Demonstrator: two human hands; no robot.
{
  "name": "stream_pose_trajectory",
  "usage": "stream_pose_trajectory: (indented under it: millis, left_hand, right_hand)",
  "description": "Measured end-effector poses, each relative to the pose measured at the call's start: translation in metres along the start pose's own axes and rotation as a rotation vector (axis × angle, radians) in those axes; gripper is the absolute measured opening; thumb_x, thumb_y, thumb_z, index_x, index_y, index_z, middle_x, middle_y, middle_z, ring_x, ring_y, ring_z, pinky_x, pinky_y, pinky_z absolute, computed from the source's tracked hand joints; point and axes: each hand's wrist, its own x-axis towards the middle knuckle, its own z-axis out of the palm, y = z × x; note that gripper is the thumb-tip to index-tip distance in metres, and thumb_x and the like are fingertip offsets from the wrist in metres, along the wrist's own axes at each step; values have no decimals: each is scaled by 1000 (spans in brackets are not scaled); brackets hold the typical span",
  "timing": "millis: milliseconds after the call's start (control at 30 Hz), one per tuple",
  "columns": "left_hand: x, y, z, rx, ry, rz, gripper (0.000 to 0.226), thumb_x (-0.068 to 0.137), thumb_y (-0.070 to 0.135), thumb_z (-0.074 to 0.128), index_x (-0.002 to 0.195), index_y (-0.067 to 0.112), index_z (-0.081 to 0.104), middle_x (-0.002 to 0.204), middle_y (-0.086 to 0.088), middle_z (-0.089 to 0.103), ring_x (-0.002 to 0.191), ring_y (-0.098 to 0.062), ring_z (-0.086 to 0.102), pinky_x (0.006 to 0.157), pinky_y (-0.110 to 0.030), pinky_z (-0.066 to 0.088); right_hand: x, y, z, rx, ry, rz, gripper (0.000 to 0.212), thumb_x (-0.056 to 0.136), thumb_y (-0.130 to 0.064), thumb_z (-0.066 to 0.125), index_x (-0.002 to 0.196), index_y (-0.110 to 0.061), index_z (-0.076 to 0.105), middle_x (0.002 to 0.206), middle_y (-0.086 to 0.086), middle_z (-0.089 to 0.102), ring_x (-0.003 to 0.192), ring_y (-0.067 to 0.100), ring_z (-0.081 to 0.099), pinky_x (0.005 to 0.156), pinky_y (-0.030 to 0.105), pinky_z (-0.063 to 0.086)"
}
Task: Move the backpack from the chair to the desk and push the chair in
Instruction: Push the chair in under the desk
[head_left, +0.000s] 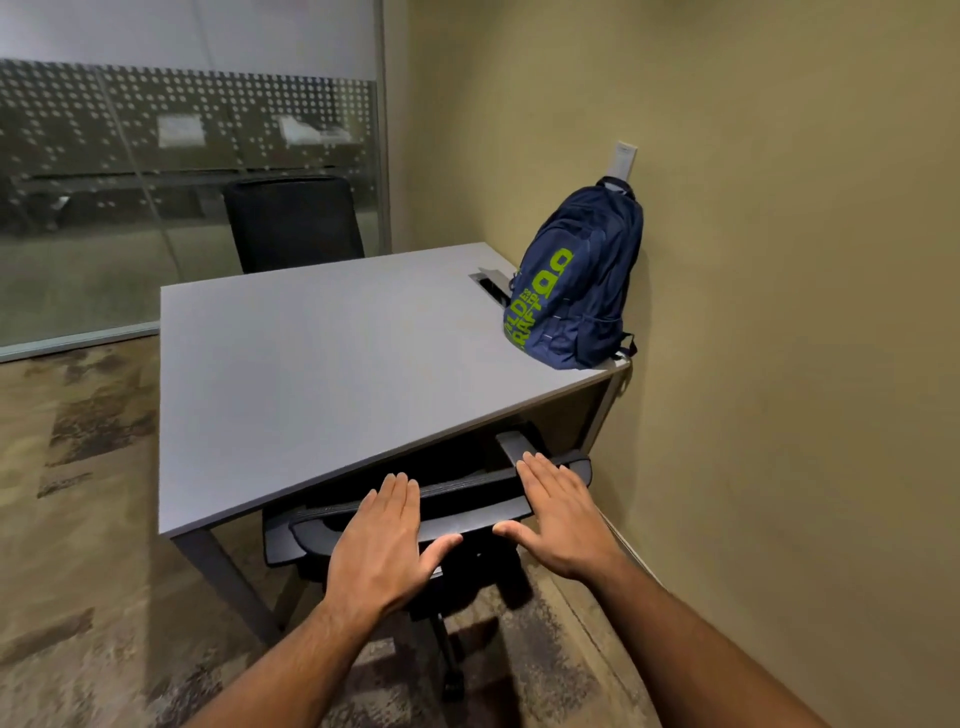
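1. Both hands lie flat and spread, gripping nothing: the left hand rests palm-down on the top edge of the chair backrest, and the right hand does the same further along to the right, its fingers reaching over the rim toward the armrest. Neither hand curls around the frame; whether the palms press firmly or only rest is hard to judge from this angle.

2. The backpack stands upright on the far right corner of the desk, leaning against the wall, well apart from both hands. That half of the task looks finished.

3. The step in hand is pushing the chair in. Its seat is already largely hidden beneath the desk top, and the backrest sits just beside the near desk edge, so the push appears to be at or near its end.

4. What the next move calls for, as a judgement: a short, even shove from both palms if any gap is left, keeping the backrest square to the desk edge so the armrest does not catch the underside, then lifting both hands away.

5. A second chair stands at the far side of the desk and takes no part.
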Motion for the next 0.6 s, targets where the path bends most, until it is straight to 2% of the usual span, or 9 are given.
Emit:
stream_pose_trajectory:
  millis: [200,300,433,600]
  left_hand:
    - [48,-6,6,4,-11,-65,109,86,87,-2,159,9,23,166,-10,24,154,-21,19,124,-37,10]
    - [69,-6,9,21,-5,-98,108,88,87,2,158,9,26,166,-10,26,154,-22,21,123,-36,8]
    - [95,-3,13,27,-11,-152,106,89,86,5,159,10,26,166,-10,26,154,-22,22,123,-36,9]
    - [123,6,15,24,4,-219,108,86,88,1,160,12,22,167,-7,22,155,-19,18,123,-34,5]
  right_hand:
    - [59,21,-2,-2,-1,-63,111,83,-95,7,164,-19,11,173,-2,4,158,11,-5,128,41,1]
    - [86,32,-2,11,-6,-93,111,84,-95,8,164,-17,12,173,0,6,158,12,-5,128,43,1]
    - [118,48,-4,-2,8,-148,113,84,-95,8,163,-14,20,172,5,17,158,19,7,128,44,6]
    - [154,69,-9,7,6,-201,115,84,-95,8,162,-13,21,171,6,18,158,21,10,127,46,12]
